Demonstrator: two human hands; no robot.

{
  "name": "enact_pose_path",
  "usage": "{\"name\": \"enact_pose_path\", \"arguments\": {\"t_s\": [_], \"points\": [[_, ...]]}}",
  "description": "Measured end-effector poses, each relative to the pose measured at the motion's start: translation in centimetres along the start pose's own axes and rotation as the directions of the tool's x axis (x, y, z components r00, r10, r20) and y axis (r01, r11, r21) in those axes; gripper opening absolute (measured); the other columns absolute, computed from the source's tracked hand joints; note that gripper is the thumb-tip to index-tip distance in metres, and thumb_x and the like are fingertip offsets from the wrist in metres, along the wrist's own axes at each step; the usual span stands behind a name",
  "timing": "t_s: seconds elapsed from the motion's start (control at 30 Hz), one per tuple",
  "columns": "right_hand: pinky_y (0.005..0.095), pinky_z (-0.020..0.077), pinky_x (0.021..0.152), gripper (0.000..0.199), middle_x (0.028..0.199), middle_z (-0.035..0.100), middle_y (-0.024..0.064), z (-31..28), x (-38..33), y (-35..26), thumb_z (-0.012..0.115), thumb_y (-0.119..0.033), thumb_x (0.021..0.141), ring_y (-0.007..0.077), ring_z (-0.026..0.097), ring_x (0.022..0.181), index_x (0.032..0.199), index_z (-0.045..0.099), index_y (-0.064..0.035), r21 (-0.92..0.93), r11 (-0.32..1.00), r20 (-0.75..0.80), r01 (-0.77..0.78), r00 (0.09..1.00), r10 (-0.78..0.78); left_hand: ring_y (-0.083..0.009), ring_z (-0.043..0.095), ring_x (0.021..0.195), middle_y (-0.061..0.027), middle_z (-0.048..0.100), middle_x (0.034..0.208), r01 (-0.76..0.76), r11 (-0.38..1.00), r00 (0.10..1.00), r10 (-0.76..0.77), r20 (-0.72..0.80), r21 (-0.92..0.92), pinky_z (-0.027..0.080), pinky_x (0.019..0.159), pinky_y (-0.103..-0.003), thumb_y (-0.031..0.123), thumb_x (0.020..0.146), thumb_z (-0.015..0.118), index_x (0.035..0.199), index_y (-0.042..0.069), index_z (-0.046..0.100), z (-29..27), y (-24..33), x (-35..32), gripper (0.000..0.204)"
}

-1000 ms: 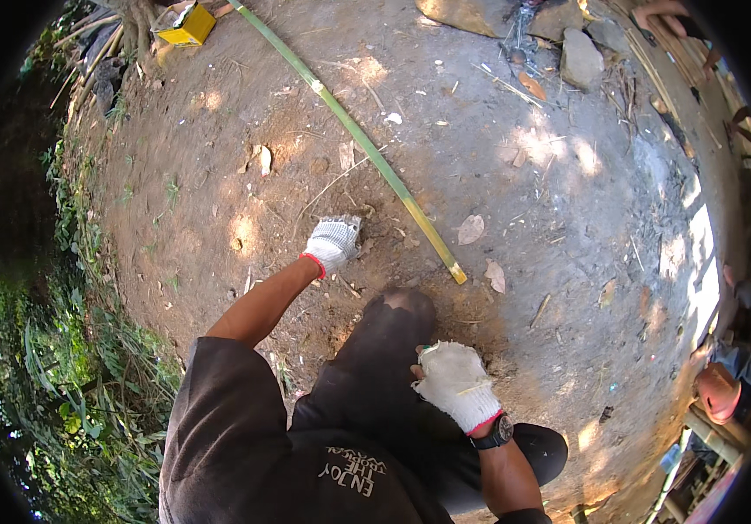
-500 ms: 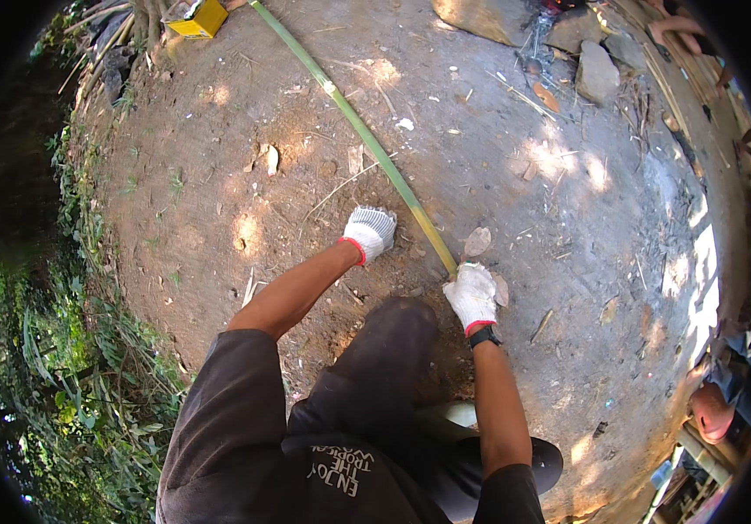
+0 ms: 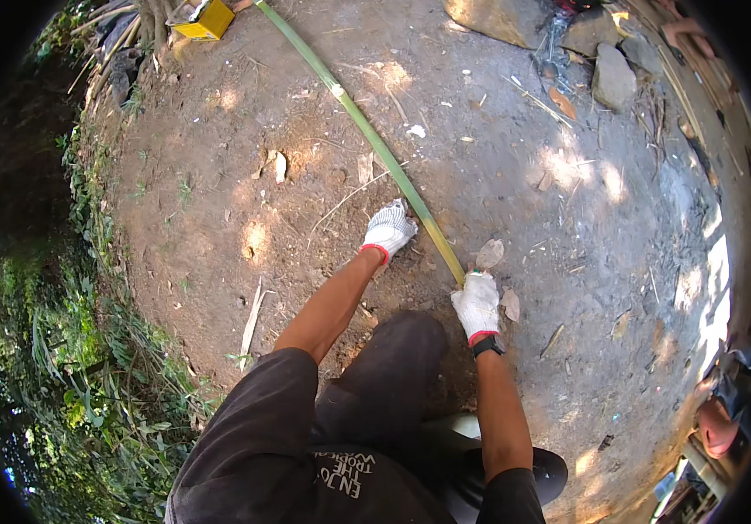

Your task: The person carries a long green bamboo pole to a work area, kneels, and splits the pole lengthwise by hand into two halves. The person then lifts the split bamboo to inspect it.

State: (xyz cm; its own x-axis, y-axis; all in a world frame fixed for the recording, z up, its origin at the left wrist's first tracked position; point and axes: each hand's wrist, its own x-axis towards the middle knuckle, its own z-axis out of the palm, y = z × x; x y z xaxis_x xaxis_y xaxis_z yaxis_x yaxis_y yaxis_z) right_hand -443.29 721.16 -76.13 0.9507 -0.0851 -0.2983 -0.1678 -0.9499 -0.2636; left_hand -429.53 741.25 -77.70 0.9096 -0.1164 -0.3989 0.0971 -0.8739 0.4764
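A long, thin bamboo strip (image 3: 381, 148), green with a yellowish near end, slants over the dirt from the far left toward me. My right hand (image 3: 477, 301), in a white knit glove with a red cuff, is closed round its near end. Just left of the strip is my left hand (image 3: 390, 227), gloved the same way, its fingers curled in low over the ground. Whatever those fingers may hold is hidden. A dry leaf (image 3: 490, 254) lies beside my right hand.
A yellow box (image 3: 205, 21) stands at the far left, near the strip's far end. Large stones (image 3: 613, 79) and a big flat rock (image 3: 493, 19) sit at the far right. Green plants (image 3: 87, 384) border the left side. Dry leaves and twigs litter the dirt.
My left hand has moved right, closer to the bamboo strip. My right hand keeps its hold on the near end. The whole view has shifted slightly.
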Motion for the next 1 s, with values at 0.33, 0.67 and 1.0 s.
{"name": "enact_pose_path", "arguments": {"t_s": [0.33, 0.67, 1.0], "points": [[0.0439, 0.052, 0.077, 0.04, 0.087, 0.064, 0.0214, 0.1, 0.4, -0.4, 0.073, -0.016, 0.065, 0.0386, 0.063, 0.086, 0.1, 0.063, 0.0025, 0.038, 0.999, -0.044, 0.015, 0.999, -0.014, -0.0391, 0.062, 0.093, -0.0248, 0.063, 0.097, -0.098, 0.974, 0.991, 0.115, -0.072, 0.204, 0.05, 0.08, -0.046, 0.027, 0.083, 0.062, 0.109, -0.003, 0.052, 1.6, 1.0, 0.2, 0.041], [0.0457, 0.0515, 0.077, 0.032, 0.09, 0.064, 0.0236, -0.3, 0.9, 0.0, 0.07, -0.013, 0.067, 0.0399, 0.062, 0.086, 0.095, 0.064, 0.0012, 0.148, 0.988, -0.069, -0.039, 0.996, 0.05, -0.0401, 0.061, 0.092, -0.0238, 0.061, 0.099, -0.024, 1.0, 0.989, 0.021, -0.148, -0.02, 0.049, 0.079, -0.048, 0.028, 0.084, 0.059, 0.099, 0.001, 0.056, 0.9, -0.6, -0.5, 0.031], [0.0453, 0.0516, 0.076, 0.029, 0.087, 0.065, 0.0238, -1.7, 0.7, -0.4, 0.068, -0.017, 0.069, 0.0387, 0.063, 0.087, 0.094, 0.066, -0.0021, 0.137, 0.99, 0.029, -0.017, 0.999, 0.013, -0.0324, 0.065, 0.081, -0.019, 0.064, 0.087, 0.16, 0.938, 0.876, -0.278, -0.395, -0.306, 0.052, 0.071, -0.042, 0.019, 0.081, 0.063, 0.101, -0.001, 0.056, 1.0, -2.0, -0.4, 0.029]]}}
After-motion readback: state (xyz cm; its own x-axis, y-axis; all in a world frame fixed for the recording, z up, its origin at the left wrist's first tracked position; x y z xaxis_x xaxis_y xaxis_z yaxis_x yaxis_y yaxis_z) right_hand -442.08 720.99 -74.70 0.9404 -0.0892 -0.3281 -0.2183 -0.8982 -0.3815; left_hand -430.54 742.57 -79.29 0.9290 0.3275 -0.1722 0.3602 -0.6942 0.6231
